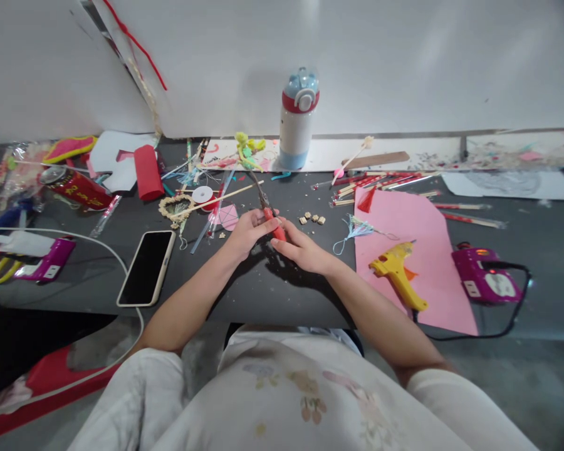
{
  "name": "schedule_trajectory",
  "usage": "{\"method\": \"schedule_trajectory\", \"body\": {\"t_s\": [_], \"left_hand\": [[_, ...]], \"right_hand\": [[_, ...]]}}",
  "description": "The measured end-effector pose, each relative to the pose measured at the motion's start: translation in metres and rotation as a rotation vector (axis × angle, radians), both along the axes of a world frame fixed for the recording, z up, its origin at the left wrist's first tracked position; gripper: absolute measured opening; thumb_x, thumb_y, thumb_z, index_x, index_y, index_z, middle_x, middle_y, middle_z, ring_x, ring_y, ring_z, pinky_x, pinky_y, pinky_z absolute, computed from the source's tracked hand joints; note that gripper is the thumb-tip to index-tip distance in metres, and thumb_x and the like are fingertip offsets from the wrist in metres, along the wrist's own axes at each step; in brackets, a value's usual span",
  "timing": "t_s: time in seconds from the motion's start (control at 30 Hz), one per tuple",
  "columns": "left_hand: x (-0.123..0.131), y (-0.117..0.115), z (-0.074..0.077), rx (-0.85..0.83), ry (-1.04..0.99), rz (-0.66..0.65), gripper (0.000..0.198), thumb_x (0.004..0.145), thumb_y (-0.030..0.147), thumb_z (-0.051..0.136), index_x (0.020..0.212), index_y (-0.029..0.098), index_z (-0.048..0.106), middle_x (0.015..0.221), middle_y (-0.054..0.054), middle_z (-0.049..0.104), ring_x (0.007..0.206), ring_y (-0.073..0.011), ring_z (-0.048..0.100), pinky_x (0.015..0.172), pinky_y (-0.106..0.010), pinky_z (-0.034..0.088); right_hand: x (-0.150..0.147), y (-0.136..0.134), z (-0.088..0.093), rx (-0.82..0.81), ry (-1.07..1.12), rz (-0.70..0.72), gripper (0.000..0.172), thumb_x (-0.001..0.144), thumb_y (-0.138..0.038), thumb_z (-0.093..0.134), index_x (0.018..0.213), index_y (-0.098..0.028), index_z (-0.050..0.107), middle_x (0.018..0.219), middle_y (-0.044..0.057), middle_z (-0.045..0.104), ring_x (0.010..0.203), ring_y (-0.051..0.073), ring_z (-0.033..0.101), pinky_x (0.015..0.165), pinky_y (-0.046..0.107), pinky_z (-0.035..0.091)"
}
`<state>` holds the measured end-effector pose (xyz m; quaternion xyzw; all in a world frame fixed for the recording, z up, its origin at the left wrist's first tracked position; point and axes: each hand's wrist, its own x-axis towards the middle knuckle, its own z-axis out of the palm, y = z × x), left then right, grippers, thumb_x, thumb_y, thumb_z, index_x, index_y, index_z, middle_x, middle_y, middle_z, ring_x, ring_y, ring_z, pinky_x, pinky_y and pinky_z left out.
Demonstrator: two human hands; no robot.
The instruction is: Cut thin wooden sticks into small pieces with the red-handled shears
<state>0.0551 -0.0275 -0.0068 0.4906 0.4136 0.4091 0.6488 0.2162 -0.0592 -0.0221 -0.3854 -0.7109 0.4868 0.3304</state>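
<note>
Squeezing the red-handled cutters (273,227) in front of the water bottle (298,119) likely goes best if the left hand (245,233) and right hand (303,249), fingers curled tight around them, press evenly.

Both bare forearms reach forward from the body and converge on the red-handled pliers (266,203). The left hand (244,235) comes in from the left of the pliers, knuckles up, its fingers curled onto the handles. The right hand (303,250) lies just right of them, palm down and wrist low, its fingertips wrapped on the handles too. The elbows are bent and spread wide.
</note>
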Motion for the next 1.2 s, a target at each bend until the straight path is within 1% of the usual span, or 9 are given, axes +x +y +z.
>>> {"method": "schedule_trajectory", "body": {"t_s": [0.17,0.27,0.37,0.43,0.5,0.6,0.7,0.83,1.2], "left_hand": [[0.001,0.002,0.000,-0.022,0.014,-0.015,0.044,0.061,0.041,0.078,0.092,0.014,0.062,0.084,-0.006,0.071,0.085,-0.0179,0.067,0.081,-0.031,0.049],[-0.001,0.006,-0.001,-0.006,0.086,-0.043,0.046,0.064,0.046,0.074,0.096,0.015,0.061,0.083,-0.006,0.071,0.081,-0.0171,0.066,0.080,-0.032,0.049],[-0.009,0.010,0.001,0.148,0.295,-0.047,0.045,0.070,0.055,0.065,0.087,0.014,0.063,0.085,-0.007,0.070,0.081,-0.0171,0.065,0.079,-0.031,0.048],[-0.017,0.012,0.005,0.285,0.488,-0.020,0.041,0.075,0.054,0.060,0.086,0.014,0.064,0.085,-0.006,0.069,0.078,-0.0161,0.063,0.074,-0.029,0.048],[-0.026,0.014,0.010,0.451,0.663,0.121,0.031,0.079,0.044,0.058,0.088,0.016,0.064,0.083,-0.005,0.068,0.073,-0.0152,0.061,0.070,-0.028,0.047],[-0.036,0.016,0.014,0.751,0.936,0.421,0.018,0.080,0.026,0.054,0.094,0.018,0.063,0.091,-0.006,0.065,0.085,-0.0184,0.059,0.081,-0.033,0.045],[-0.042,0.021,0.014,0.905,1.107,0.483,0.020,0.082,0.023,0.051,0.099,0.019,0.062,0.098,-0.009,0.063,0.100,-0.0228,0.055,0.092,-0.038,0.039],[-0.045,0.026,0.010,0.914,1.170,0.407,0.022,0.086,0.031,0.050,0.101,0.020,0.062,0.098,-0.009,0.064,0.099,-0.0237,0.055,0.090,-0.037,0.038],[-0.056,0.031,0.005,0.900,1.075,0.336,0.028,0.090,0.037,0.043,0.095,0.020,0.065,0.093,-0.007,0.068,0.087,-0.0184,0.059,0.080,-0.029,0.040]], "right_hand": [[-0.001,0.000,-0.001,-0.032,0.021,-0.007,0.038,0.087,-0.044,0.047,0.114,-0.018,0.043,0.109,0.007,0.051,0.098,0.017,0.048,0.093,0.037,0.038],[-0.002,0.000,-0.003,-0.074,0.046,-0.048,0.033,0.085,-0.045,0.048,0.103,-0.018,0.044,0.094,0.003,0.049,0.083,0.014,0.047,0.079,0.032,0.041],[-0.001,0.001,-0.004,-0.144,0.045,-0.086,0.031,0.083,-0.049,0.050,0.087,-0.020,0.039,0.075,-0.004,0.039,0.065,0.010,0.037,0.063,0.027,0.035],[-0.001,0.001,-0.004,-0.173,0.040,-0.104,0.034,0.082,-0.051,0.051,0.084,-0.021,0.036,0.070,-0.005,0.035,0.062,0.009,0.033,0.059,0.025,0.031],[0.000,0.001,-0.003,-0.174,0.036,-0.121,0.035,0.081,-0.052,0.052,0.085,-0.021,0.037,0.071,-0.005,0.035,0.063,0.009,0.033,0.059,0.025,0.030],[0.001,0.000,-0.001,-0.169,0.024,-0.130,0.035,0.080,-0.052,0.053,0.085,-0.021,0.037,0.074,-0.005,0.036,0.066,0.010,0.035,0.062,0.025,0.031],[0.001,-0.001,0.001,-0.158,0.009,-0.103,0.034,0.081,-0.051,0.053,0.084,-0.021,0.037,0.075,-0.004,0.037,0.068,0.010,0.036,0.064,0.025,0.032],[0.001,-0.002,0.001,-0.145,-0.001,-0.059,0.034,0.082,-0.051,0.052,0.085,-0.021,0.037,0.073,-0.005,0.036,0.065,0.010,0.034,0.062,0.025,0.030],[0.005,-0.005,0.013,-0.111,-0.064,-0.001,0.035,0.082,-0.049,0.052,0.084,-0.022,0.032,0.071,-0.006,0.031,0.061,0.008,0.031,0.058,0.024,0.028]]}}
